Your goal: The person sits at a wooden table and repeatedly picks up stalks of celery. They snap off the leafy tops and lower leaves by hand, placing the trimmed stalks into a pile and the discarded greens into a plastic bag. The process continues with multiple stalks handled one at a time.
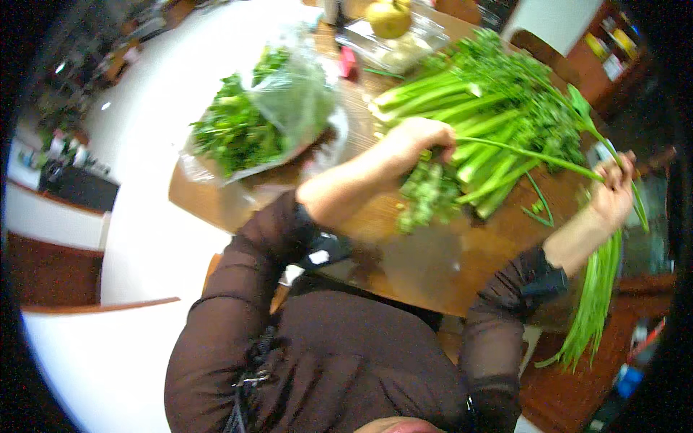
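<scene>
My left hand (427, 135) pinches one end of a long thin green stalk (525, 152). The stalk runs across to my right hand (612, 189), whose fingers are closed on its other part. A leafy green stem (587, 122) also passes by the right fingers, its leaf at the top. Beneath the stalk lies a large heap of celery (487, 108), pale bases to the left and leaves to the right. Small green trimmings (427, 195) sit below my left hand. Under my right wrist, a bunch of long thin greens (595, 292) hangs over the table edge.
A clear plastic bag (295, 103) of leafy greens (238, 130) stands on the wooden table (433, 265) at left. Farther back, a yellow round fruit (389, 19) rests on a clear plastic container (400, 51). A loose green strand (541, 203) lies near the celery.
</scene>
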A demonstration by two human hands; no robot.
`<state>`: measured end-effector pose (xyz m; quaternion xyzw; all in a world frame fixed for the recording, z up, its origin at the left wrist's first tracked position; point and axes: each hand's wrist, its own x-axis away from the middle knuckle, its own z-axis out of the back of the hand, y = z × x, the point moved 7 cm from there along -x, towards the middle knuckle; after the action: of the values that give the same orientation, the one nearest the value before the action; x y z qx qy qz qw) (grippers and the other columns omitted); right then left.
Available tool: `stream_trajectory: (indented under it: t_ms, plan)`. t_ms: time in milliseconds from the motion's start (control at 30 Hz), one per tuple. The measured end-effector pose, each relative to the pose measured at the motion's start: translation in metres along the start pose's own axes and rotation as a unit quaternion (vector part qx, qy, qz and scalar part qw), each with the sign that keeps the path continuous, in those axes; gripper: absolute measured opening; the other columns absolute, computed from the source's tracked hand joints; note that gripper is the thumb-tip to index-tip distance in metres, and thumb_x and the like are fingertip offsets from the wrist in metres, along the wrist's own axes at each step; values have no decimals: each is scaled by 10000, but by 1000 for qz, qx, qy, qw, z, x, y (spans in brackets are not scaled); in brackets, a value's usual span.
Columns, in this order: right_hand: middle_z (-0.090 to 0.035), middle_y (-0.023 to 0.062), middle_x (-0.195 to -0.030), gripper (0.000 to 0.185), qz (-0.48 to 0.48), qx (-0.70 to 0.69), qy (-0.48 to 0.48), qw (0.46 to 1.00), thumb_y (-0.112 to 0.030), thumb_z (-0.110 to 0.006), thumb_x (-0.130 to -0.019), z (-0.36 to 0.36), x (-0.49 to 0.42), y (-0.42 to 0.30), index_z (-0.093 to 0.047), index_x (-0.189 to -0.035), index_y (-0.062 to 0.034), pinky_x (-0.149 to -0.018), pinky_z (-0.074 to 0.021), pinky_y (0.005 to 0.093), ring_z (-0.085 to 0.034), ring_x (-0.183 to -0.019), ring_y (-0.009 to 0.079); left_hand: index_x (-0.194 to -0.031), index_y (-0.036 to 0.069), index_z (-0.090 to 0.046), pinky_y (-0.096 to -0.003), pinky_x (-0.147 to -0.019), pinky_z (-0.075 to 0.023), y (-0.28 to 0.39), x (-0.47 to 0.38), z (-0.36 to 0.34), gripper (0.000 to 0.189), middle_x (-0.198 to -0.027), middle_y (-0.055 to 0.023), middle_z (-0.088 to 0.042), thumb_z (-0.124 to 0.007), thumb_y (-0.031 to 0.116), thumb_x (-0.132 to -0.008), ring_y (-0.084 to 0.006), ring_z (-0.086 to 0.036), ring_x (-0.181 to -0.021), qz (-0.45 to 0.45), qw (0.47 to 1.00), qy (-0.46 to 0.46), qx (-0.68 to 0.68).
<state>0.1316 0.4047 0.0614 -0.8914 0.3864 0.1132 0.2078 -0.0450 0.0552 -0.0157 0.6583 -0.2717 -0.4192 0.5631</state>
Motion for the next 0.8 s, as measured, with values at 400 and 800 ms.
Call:
stream_trajectory:
  t_ms: [400, 800]
  plan:
    - [-410, 50, -738, 179, 68, -22, -79, 994, -57, -348, -967, 13, 6, -28, -468, -1049, 49, -477, -224, 262, -272, -487, 103, -739, 36, -523, -245, -534, -295, 167, 146, 79, 196, -671, 17, -440, -502, 169, -881, -62, -362, -597, -274, 874, 374, -145]
    - [-497, 65, -822, 231, -13, 38, -110, 993, -41, -426, -956, -31, 18, 11, -466, -1168, 42, -477, -228, 197, -280, -521, 66, -1106, 13, -576, -445, -830, -472, 70, 102, 248, 293, -1055, -271, -597, -497, 229, -923, -396, -594, -957, 73, 686, 203, -695]
